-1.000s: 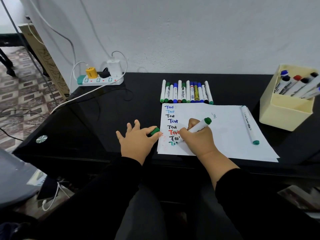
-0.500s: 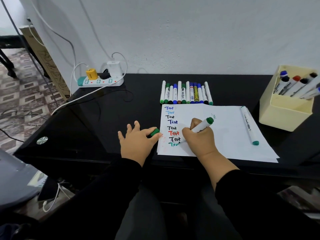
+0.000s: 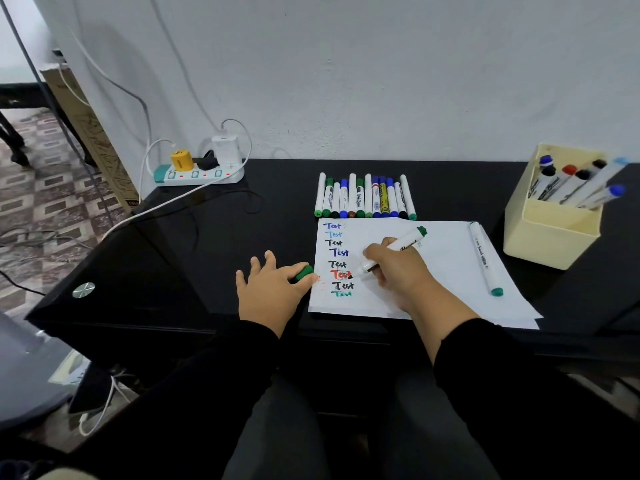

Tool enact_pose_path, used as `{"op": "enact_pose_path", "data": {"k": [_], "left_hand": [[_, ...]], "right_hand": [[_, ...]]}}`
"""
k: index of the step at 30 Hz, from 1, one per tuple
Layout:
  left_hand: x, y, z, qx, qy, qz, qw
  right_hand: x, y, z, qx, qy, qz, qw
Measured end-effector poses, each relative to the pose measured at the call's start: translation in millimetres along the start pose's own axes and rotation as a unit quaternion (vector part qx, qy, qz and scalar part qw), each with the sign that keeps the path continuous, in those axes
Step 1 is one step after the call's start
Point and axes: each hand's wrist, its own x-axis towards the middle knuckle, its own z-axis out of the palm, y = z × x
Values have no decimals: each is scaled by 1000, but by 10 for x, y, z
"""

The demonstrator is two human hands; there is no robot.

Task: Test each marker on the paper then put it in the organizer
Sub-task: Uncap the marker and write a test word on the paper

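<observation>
My right hand (image 3: 401,271) grips an uncapped green marker (image 3: 398,249), its tip just beside the red "Test" on the white paper (image 3: 440,268). The paper carries a column of several "Test" words in different colours. My left hand (image 3: 273,289) lies at the paper's left edge, pinching the green cap (image 3: 304,273) between thumb and forefinger. A row of several markers (image 3: 365,197) lies above the paper. Another capped green marker (image 3: 485,259) rests on the paper's right side. The cream organizer (image 3: 550,237) stands at the right, with several markers (image 3: 578,185) in it.
A white power strip (image 3: 197,174) with chargers and cables sits at the black table's back left corner. The table's front edge (image 3: 138,323) runs just below my hands. A cardboard box (image 3: 93,140) leans against the wall on the left.
The right hand has lifted the marker tip from the bottom green "Test" up and to the right. The left hand has kept its hold on the cap.
</observation>
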Motion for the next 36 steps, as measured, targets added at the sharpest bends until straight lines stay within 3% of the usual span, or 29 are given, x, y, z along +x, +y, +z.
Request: {"op": "enact_pose_path", "data": {"k": [3,7,9,11,13,19,26,33,36], "left_hand": [[5,22,-41,17,-21,-6,1000],[-11,88,-152,11,-25,-10,1000],[-55,133,-224,-62,19,6,998],[-126,194,-305,-200,49,47,977],[-218,289,-402,-318,16,92,944],[-348,502,-578,-440,-77,107,888],[-455,640,-632,-464,-126,124,868],[-335,704,-665,-510,-54,112,851],[-288,738,-735,-499,-61,138,854]], "right_hand": [[13,-78,-28,13,-26,40,999],[-28,-159,-44,13,-17,30,999],[-62,-236,-50,44,7,22,999],[-103,-341,-62,88,24,13,996],[-149,-458,-78,134,22,-10,991],[-337,-627,-97,114,28,-90,989],[-478,-568,-68,78,-10,-104,991],[-465,-699,-101,38,-69,-148,986],[-436,-835,-162,71,-106,-128,984]]}}
